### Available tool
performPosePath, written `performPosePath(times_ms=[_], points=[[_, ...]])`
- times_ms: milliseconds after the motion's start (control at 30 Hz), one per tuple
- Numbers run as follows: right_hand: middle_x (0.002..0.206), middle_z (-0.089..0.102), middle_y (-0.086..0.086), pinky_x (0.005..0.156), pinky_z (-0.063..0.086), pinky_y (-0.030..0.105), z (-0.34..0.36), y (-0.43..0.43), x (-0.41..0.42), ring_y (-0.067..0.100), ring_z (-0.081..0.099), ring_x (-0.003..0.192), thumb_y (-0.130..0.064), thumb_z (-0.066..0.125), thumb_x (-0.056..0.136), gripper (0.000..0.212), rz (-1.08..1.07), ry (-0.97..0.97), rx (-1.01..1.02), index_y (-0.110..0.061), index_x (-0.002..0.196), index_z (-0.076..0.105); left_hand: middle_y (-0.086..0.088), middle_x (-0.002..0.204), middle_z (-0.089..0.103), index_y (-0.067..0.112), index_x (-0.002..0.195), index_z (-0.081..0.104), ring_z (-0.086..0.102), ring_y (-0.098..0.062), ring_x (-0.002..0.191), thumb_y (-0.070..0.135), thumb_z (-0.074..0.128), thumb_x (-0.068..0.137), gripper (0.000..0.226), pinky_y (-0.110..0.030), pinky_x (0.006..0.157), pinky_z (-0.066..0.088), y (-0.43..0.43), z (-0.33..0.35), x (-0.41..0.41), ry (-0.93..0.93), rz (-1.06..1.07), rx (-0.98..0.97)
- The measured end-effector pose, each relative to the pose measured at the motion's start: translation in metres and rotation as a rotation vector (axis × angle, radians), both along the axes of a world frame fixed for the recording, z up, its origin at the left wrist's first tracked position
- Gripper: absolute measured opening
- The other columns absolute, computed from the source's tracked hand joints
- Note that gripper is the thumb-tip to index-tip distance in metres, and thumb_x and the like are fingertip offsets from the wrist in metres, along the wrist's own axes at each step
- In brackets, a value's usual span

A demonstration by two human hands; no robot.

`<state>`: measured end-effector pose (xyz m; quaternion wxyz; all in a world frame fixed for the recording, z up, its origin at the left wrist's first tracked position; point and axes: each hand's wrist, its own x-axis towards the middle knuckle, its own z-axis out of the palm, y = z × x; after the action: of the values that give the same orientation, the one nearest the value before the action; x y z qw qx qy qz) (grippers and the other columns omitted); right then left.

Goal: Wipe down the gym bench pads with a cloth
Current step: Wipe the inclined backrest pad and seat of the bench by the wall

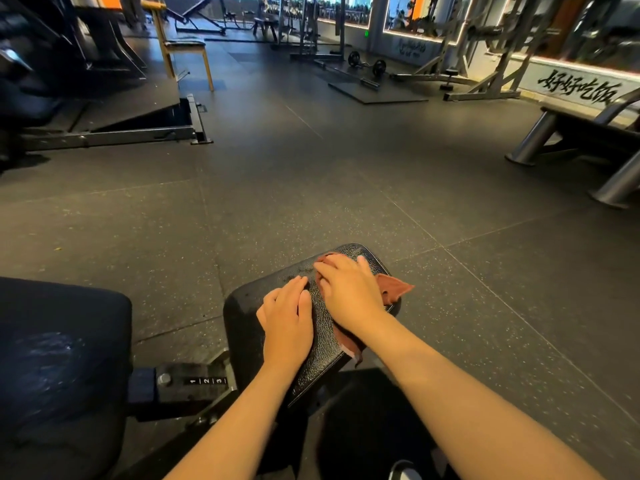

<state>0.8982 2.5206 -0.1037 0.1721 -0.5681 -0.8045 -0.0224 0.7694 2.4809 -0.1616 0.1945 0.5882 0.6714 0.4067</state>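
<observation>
A small black textured bench pad [249, 306] sits in front of me, tilted a little. A reddish-brown cloth [393, 287] lies across its right half, one corner sticking out over the pad's right edge. My right hand [349, 289] presses flat on the cloth with straight fingers. Beside it, my left hand [287, 318] rests flat on the bare pad, fingers together. A larger dark pad [59, 358] of the same bench fills the lower left.
A black adjuster bar [194, 382] marked 1, 2, 3 links the two pads. Dark rubber floor [311, 185] spreads ahead. A wooden-legged stool [185, 50] stands far left, a barbell [367, 64] and racks at the back, steel machine legs [533, 140] at right.
</observation>
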Motion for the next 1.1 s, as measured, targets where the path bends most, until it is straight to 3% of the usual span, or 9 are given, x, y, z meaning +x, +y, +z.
performPosePath(times_ms=[167, 267, 400, 567, 700, 767, 867, 1000, 1100], points=[[0.152, 0.039, 0.005, 0.122, 0.011, 0.047, 0.006, 0.006, 0.005, 0.025, 0.024, 0.147, -0.029, 0.040, 0.104, 0.043, -0.211, -0.055, 0.014, -0.022, 0.145, 0.045, 0.013, 0.146, 0.052, 0.030, 0.141, 0.056, 0.034, -0.011, 0.134, 0.032, 0.037, 0.108, 0.038, -0.030, 0.109, 0.019, -0.002, -0.002, -0.001, -0.008, -0.014, 0.006], [0.142, 0.048, 0.004, 0.121, 0.015, 0.045, -0.003, -0.005, -0.016, 0.027, 0.033, 0.140, -0.025, 0.045, 0.100, 0.037, -0.081, -0.064, 0.018, -0.020, 0.134, 0.056, 0.007, 0.139, 0.060, 0.026, 0.136, 0.061, 0.045, -0.013, 0.132, 0.031, 0.037, 0.108, 0.038, -0.037, 0.115, 0.031, 0.002, -0.006, -0.007, -0.114, -0.012, 0.065], [0.135, 0.055, 0.005, 0.118, 0.022, 0.044, -0.017, -0.015, -0.030, 0.028, 0.042, 0.134, -0.023, 0.048, 0.098, 0.034, 0.114, -0.048, -0.019, -0.019, 0.128, 0.063, 0.008, 0.123, 0.067, 0.019, 0.123, 0.069, 0.060, -0.008, 0.117, 0.024, 0.038, 0.105, 0.035, -0.043, 0.108, 0.045, 0.004, -0.008, -0.014, -0.197, -0.013, 0.155], [0.136, 0.052, 0.006, 0.114, 0.022, 0.046, -0.008, 0.004, -0.005, 0.030, 0.039, 0.134, -0.027, 0.044, 0.100, 0.034, -0.148, -0.039, 0.092, -0.022, 0.132, 0.057, 0.003, 0.140, 0.058, 0.019, 0.138, 0.059, 0.046, -0.016, 0.134, 0.029, 0.037, 0.108, 0.039, -0.027, 0.113, 0.025, -0.003, -0.013, -0.012, -0.030, -0.019, 0.050], [0.137, 0.051, 0.010, 0.119, 0.023, 0.047, -0.012, -0.002, -0.011, 0.031, 0.036, 0.138, -0.025, 0.047, 0.100, 0.040, -0.136, -0.062, 0.073, -0.018, 0.139, 0.051, 0.001, 0.139, 0.060, 0.017, 0.137, 0.061, 0.049, -0.015, 0.131, 0.031, 0.035, 0.107, 0.041, -0.034, 0.116, 0.032, -0.005, -0.011, -0.011, -0.073, -0.018, 0.082], [0.134, 0.053, 0.009, 0.119, 0.023, 0.046, -0.017, -0.012, -0.023, 0.030, 0.038, 0.135, -0.023, 0.050, 0.097, 0.040, -0.033, -0.057, 0.061, -0.018, 0.136, 0.054, 0.002, 0.135, 0.062, 0.014, 0.133, 0.063, 0.052, -0.006, 0.126, 0.025, 0.039, 0.107, 0.037, -0.036, 0.116, 0.036, -0.004, -0.007, -0.013, -0.143, -0.008, 0.112], [0.142, 0.050, 0.008, 0.121, 0.018, 0.045, -0.027, -0.020, -0.035, 0.029, 0.034, 0.141, -0.023, 0.048, 0.098, 0.039, 0.090, -0.081, 0.024, -0.020, 0.136, 0.056, 0.011, 0.117, 0.064, 0.018, 0.121, 0.068, 0.053, 0.015, 0.106, 0.011, 0.042, 0.105, 0.031, -0.018, 0.105, 0.040, -0.007, -0.002, -0.019, -0.191, -0.019, 0.192], [0.147, 0.047, 0.008, 0.121, 0.016, 0.046, -0.026, -0.013, -0.032, 0.028, 0.030, 0.145, -0.024, 0.051, 0.099, 0.039, 0.062, -0.060, 0.017, -0.020, 0.138, 0.056, 0.003, 0.126, 0.067, 0.019, 0.123, 0.069, 0.056, -0.012, 0.118, 0.030, 0.035, 0.103, 0.041, -0.040, 0.110, 0.040, -0.012, -0.019, -0.037, -0.071, 0.103, 0.147], [0.148, 0.046, 0.016, 0.121, 0.017, 0.051, -0.027, -0.014, -0.034, 0.036, 0.027, 0.147, -0.021, 0.058, 0.095, 0.041, -0.087, -0.052, 0.075, -0.015, 0.136, 0.058, 0.000, 0.142, 0.058, 0.022, 0.133, 0.064, 0.046, -0.025, 0.133, 0.034, 0.034, 0.104, 0.044, -0.046, 0.116, 0.030, -0.020, -0.032, -0.053, 0.080, 0.215, 0.024]])
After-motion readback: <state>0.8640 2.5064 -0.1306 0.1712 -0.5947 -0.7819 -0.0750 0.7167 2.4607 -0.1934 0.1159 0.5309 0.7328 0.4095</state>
